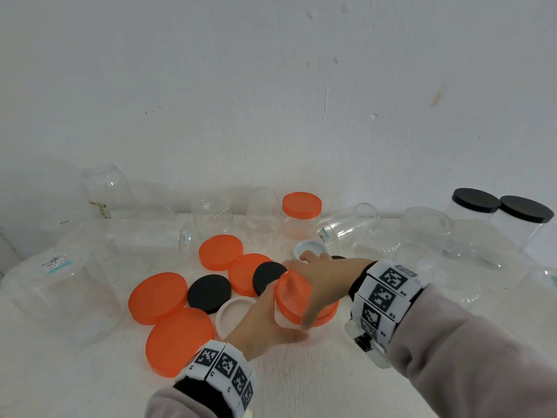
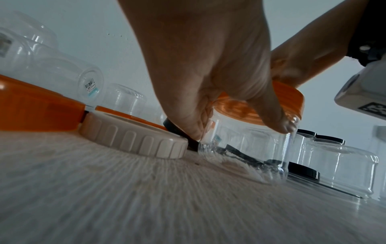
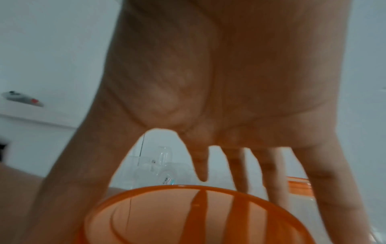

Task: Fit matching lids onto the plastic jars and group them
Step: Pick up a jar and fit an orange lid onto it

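A small clear jar [image 2: 246,142] stands on the white table with an orange lid [image 1: 291,297] on its mouth. My left hand [image 1: 265,321] grips the jar's side, thumb and fingers curled round the clear wall [image 2: 208,66]. My right hand [image 1: 319,276] covers the lid from above. In the right wrist view its fingers [image 3: 240,165] spread over the orange lid [image 3: 188,214], with the thumb and little finger running down the lid's sides. The jar's far side is hidden behind the hands.
Loose orange lids [image 1: 158,297] [image 1: 179,340] [image 1: 221,251], black lids [image 1: 209,293] and white lids [image 1: 233,315] [image 1: 312,248] lie left of the hands. An orange-lidded jar [image 1: 301,215] stands at the back and black-lidded jars [image 1: 476,203] at the right. Several open clear jars [image 1: 57,291] [image 1: 147,236] ring the table.
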Demonstrator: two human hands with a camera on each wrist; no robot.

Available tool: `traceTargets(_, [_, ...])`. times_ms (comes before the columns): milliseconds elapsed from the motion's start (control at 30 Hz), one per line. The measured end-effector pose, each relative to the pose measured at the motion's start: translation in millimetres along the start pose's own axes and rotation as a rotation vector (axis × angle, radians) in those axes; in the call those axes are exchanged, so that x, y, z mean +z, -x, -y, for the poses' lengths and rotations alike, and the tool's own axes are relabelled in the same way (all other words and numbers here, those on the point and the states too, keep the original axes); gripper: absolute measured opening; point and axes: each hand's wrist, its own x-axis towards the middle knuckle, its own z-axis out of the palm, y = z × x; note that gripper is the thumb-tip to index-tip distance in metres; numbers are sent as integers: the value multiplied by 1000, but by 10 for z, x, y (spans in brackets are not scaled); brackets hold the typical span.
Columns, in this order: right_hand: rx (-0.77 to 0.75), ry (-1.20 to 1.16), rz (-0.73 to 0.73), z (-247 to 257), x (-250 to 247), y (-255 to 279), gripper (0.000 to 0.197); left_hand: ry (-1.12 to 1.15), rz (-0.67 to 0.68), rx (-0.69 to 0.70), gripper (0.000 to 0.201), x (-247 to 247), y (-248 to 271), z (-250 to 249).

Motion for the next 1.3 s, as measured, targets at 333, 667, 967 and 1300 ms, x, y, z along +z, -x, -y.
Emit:
traceTargets(333, [-50, 5, -51, -32, 10, -28, 109, 20, 3, -1, 98, 4, -37, 63])
traceTargets(667, [-111, 12, -234, -127, 211, -79, 101, -5, -18, 12, 102, 23, -57, 123])
traceTargets(967, [-114, -326, -355, -508, 145, -304, 74, 51, -47, 48, 95, 83, -65, 133])
traceTargets(1300, [90, 191, -639, -1005, -227, -846, 64, -2, -183, 57, 117, 117, -159, 289])
